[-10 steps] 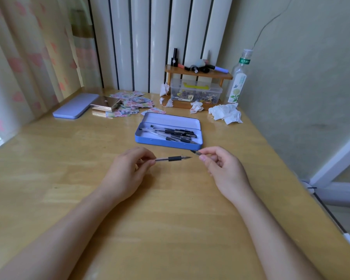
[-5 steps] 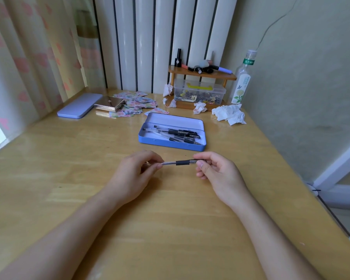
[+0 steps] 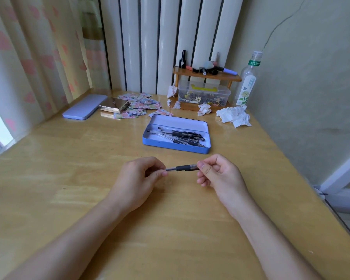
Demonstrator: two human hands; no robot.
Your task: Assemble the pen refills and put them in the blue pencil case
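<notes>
A clear pen with a black grip (image 3: 183, 168) hangs level just above the wooden desk, held at both ends. My left hand (image 3: 138, 178) pinches its rear barrel, and my right hand (image 3: 217, 174) closes thumb and fingers over its tip end. The tip is hidden by my right fingers. Behind the hands lies the open blue pencil case (image 3: 164, 142) with several assembled pens (image 3: 182, 136) inside it.
The case's lid (image 3: 85, 107) lies at the far left beside a gold box (image 3: 113, 105) and scattered stickers (image 3: 141, 105). Crumpled tissues (image 3: 233, 117), a small wooden shelf with a clear box (image 3: 204, 93) and a bottle (image 3: 248, 81) stand at the back right.
My right hand moved left from a gap beside the pen's tip and closed on the tip end. The small dark piece it held has met the pen.
</notes>
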